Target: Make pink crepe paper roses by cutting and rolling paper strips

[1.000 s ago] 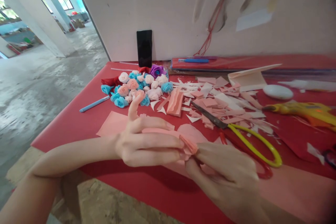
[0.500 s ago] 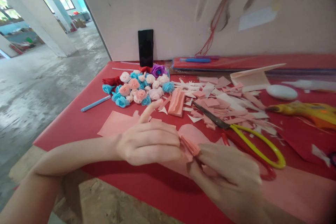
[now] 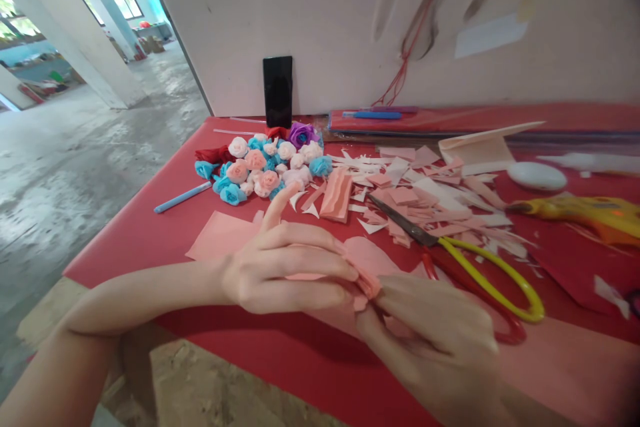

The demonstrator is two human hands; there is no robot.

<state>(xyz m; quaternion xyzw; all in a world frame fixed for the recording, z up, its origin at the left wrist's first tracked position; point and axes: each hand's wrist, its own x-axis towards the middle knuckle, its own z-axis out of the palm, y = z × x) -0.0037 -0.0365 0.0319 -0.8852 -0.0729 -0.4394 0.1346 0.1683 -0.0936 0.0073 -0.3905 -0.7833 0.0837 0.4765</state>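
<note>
A small folded strip of pink paper [image 3: 367,283] is between my two hands above the front of the red-covered table. My right hand [image 3: 435,333] pinches its near end with thumb and forefinger. From the other side, my left hand [image 3: 290,270] presses on the strip with its fingertips, its forefinger raised away from the rest; the left thumb is hidden. Pink paper sheets [image 3: 220,237] lie beneath and beside the hands. Just beyond my right hand rest scissors [image 3: 480,273] with yellow and red handles, blades on the paper scraps.
Paper roses [image 3: 255,160] in pink, white, blue, red and purple cluster at the back left, before a phone [image 3: 278,90] leaning on the white panel. Pink and white scraps [image 3: 425,193] cover the middle. A yellow glue gun [image 3: 580,210] lies right; a blue pen [image 3: 183,197] lies left.
My left fingers have shifted slightly right over the folded pink strip, and the raised finger has tilted a little. My right hand stays almost still, keeping its pinch.
</note>
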